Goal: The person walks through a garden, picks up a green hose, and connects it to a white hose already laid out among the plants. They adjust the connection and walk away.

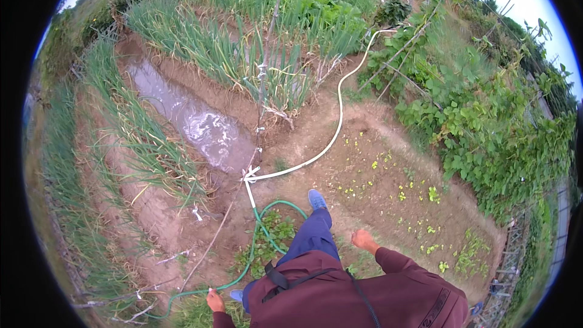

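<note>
My left hand (215, 301) is low at the bottom of the view, its fingertips right at a green garden hose (246, 269). Whether it grips the hose or only hangs above it, I cannot tell. The green hose loops across the ground and runs up to a white pipe (250, 194). From a tied spot beside a thin stake, a pale hose (339, 120) curves up and to the right. My right hand (363, 240) hangs to the right of my leg with curled fingers, and nothing shows in it.
Muddy water (196, 120) stands in a furrow between rows of green onions (150, 146). Sticks joined by a cord (218, 232) edge the beds. Small seedlings (401, 196) dot the soil at right, beside climbing vines (483, 132) on poles. Leafy plants (275, 228) grow near my feet.
</note>
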Demonstrator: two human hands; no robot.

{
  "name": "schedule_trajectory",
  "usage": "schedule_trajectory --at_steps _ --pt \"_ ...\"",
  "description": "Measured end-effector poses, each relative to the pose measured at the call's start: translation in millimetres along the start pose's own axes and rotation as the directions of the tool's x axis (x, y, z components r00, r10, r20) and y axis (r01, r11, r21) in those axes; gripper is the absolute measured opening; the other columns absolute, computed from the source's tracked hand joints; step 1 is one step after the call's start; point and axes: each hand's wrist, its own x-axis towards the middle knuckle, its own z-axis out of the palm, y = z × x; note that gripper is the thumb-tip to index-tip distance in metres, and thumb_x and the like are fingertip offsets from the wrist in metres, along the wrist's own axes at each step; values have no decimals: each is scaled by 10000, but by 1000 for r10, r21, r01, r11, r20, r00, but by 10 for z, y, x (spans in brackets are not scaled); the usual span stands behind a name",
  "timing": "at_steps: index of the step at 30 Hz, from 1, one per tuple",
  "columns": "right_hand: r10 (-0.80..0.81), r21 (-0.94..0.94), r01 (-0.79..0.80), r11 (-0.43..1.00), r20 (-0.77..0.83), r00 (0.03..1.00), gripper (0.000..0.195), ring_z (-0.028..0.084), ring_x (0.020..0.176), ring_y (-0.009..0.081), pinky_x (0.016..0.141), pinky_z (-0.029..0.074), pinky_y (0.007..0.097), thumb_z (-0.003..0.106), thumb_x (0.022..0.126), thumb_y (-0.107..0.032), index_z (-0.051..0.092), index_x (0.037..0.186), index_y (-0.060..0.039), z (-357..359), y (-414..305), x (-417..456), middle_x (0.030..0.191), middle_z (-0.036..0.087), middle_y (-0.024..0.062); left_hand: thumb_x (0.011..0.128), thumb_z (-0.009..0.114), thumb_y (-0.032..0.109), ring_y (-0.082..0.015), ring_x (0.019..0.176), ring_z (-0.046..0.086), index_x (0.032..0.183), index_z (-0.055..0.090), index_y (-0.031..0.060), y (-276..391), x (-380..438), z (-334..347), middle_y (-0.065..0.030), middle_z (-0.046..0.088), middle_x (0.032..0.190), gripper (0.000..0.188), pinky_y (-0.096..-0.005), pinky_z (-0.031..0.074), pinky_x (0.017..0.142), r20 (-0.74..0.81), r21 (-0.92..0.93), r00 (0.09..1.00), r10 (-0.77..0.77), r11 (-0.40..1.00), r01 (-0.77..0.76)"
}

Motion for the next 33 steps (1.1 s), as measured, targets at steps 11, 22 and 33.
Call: schedule_trajectory --at_steps 11,22,33 --pt "-192 -281 213 936 101 976 401 708 1019 436 891 565 538 492 980 -296 752 946 8 -109 261 -105 1037 733 265 1049 528 296 -266 668 645 979 730 -39 378 137 445 -143 674 726 398 -418 488 646 110 -7 989 102 995 -102" --pt "235 86 -226 970 -123 964 460 690 993 483 895 552 552 467 1008 -338 742 954 27 -293 1778 140 1016 714 302 1042 558 263 -178 725 661 1225 701 31 3542 240 2717 -78 699 819 328 -348 535 728 573 -100 705 417 890 -445" --pt "32 -49 -27 998 107 994 482 678 1053 471 947 539 547 450 1038 -362 750 984 11 175 1523 -116 1093 722 265 1010 612 237 -209 761 715 1231 704 53 3751 135 2328 -107 737 835 303 -357 552 736 627 -17 637 449 825 -565"
